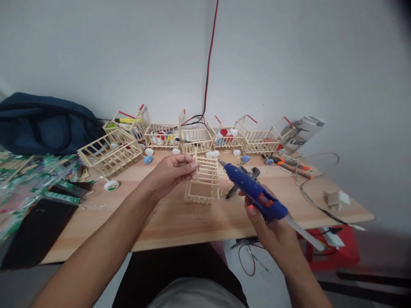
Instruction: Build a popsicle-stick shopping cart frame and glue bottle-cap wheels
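My right hand (272,235) is wrapped round a blue hot glue gun (253,188). Its nozzle points up and left, close to the right side of a small frame of wooden sticks (208,176). A clear glue stick (305,234) juts from the gun's back end, and a red light glows by my fingers. At the frame's left side my left hand (175,173) pinches a thin wooden stick (196,160) between thumb and fingers. Whether that stick is joined to the frame I cannot tell. Under the gun lies a dark tool (236,188), partly hidden.
Several wooden stick carts (162,134) with red handles line the wall, some holding coloured wheels. One cart (111,152) is tilted at left. A blue bag (48,124) and plastic packaging (28,188) lie left. Orange-handled pliers (293,167), cables and a white adapter (338,199) are right.
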